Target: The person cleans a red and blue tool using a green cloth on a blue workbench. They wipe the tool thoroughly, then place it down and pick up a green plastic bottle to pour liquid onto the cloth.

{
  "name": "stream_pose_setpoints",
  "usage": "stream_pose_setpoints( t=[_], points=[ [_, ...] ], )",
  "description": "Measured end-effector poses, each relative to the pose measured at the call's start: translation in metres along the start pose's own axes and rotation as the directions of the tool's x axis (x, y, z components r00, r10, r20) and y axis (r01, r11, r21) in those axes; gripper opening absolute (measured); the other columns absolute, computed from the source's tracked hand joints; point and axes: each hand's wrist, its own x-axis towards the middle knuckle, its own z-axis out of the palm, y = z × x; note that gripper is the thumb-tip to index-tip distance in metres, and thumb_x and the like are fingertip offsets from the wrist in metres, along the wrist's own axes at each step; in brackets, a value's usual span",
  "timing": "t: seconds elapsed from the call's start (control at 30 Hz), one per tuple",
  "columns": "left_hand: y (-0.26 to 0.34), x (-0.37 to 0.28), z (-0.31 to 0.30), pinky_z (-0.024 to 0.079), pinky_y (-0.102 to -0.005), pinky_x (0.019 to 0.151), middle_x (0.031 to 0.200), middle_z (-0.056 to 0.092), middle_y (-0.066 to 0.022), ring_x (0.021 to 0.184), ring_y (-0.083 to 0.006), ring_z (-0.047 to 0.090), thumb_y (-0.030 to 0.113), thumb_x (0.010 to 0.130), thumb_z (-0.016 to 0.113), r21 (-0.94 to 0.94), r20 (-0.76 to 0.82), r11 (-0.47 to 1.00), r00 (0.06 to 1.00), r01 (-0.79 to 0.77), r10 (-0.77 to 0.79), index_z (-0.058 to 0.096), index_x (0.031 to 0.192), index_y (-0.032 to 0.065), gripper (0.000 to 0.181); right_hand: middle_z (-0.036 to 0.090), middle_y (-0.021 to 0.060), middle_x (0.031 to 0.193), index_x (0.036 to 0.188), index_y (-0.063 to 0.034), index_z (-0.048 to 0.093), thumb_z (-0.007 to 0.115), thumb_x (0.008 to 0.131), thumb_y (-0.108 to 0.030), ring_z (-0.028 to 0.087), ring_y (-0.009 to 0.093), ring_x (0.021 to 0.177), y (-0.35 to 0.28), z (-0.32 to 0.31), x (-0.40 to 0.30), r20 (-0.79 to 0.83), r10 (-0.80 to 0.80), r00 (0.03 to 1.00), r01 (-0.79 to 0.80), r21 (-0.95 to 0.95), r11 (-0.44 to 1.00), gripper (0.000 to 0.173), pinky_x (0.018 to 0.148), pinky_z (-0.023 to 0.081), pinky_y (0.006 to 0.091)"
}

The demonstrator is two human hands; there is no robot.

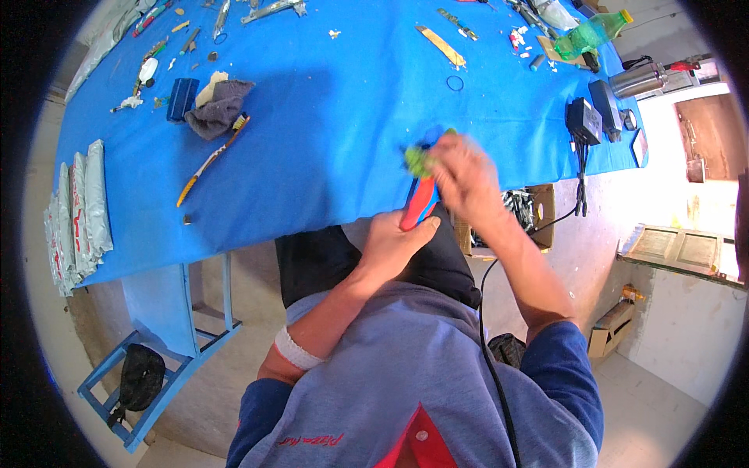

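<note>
My left hand point(391, 241) grips the lower end of a red-and-blue handled tool point(420, 202), held upright just off the table's near edge. The tool's kind cannot be told, since its upper end is blurred and partly covered. In my right hand point(468, 175) is a piece of bright green material point(418, 162), perhaps a scouring pad, pressed around the tool's upper part. Motion blurs that hand's fingers. Left of my hands, a toothbrush point(210, 164) with an orange-and-white handle lies on the blue tablecloth point(304, 152), its bristles against a dark grey cloth point(219, 108).
A dark blue block point(182, 99) sits beside the grey cloth. Grey plastic packets point(88, 205) line the left edge. Power adapters point(583, 121), a steel bottle point(638, 80) and a green plastic bottle point(592, 36) stand at right. A cardboard box point(543, 216) of parts is below the table edge.
</note>
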Motion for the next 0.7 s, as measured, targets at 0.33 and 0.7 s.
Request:
stream_pose_setpoints(
  t=[0.33,0.7],
  points=[
    [-0.002,-0.002,-0.002,0.035,-0.0236,0.055,0.067,0.046,0.0099,0.064,-0.0018,0.041,0.017,0.088,0.069,0.063,-0.015,0.998,1.000,0.021,-0.020,0.058,0.068,0.0059,0.025,0.064,0.0147,0.095,0.099,0.0000,0.066,0.068,0.084,-0.004,0.063,0.032,0.092,-0.030,-0.013,0.000,0.075,-0.030,0.997,0.027,0.041,0.999,0.015,0.078,0.051,0.0377],
    [0.007,0.003,0.001,0.040,-0.0297,0.057,0.063,0.047,0.0007,0.064,-0.0061,0.045,0.024,0.088,0.068,0.139,-0.021,0.990,1.000,-0.015,0.018,0.057,0.075,0.0007,0.029,0.066,0.0168,0.093,0.101,-0.0007,0.066,0.066,0.086,-0.007,0.064,0.033,0.091,0.024,-0.010,0.023,-0.114,0.311,0.944,-0.314,-0.012,0.949,0.016,0.076,0.052,0.0414]
  ],
)
